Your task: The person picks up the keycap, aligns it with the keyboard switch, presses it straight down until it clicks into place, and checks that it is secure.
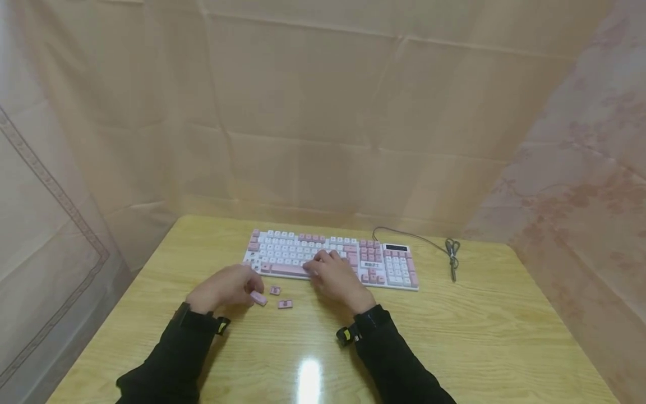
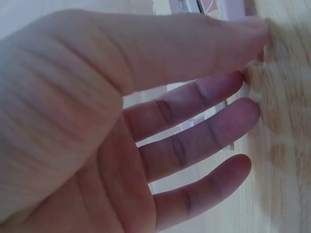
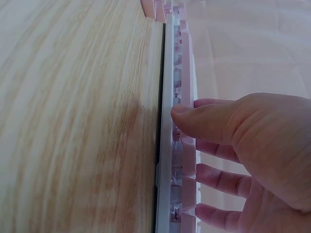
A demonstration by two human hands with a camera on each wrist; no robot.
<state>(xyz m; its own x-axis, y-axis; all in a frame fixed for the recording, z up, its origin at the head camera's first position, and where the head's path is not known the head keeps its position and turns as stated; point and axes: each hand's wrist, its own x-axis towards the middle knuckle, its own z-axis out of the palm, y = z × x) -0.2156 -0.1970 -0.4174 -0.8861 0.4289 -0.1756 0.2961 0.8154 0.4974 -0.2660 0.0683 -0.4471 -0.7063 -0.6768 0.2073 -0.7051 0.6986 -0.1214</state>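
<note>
A pink and white keyboard lies on the wooden table. My left hand is at its lower left corner, thumb and index finger pinching a long pink keycap close over the tabletop. In the left wrist view the other fingers are spread, and the thumb hides most of the pinch. Two more pink keycaps, a small one and a wider one, lie to the right. My right hand rests on the keyboard, fingertips over the keys and thumb against its front side.
Bare switches show at the keyboard's left end. A grey cable runs from its back to a tied bundle at the right. Cloth curtains hang behind the table and at both sides.
</note>
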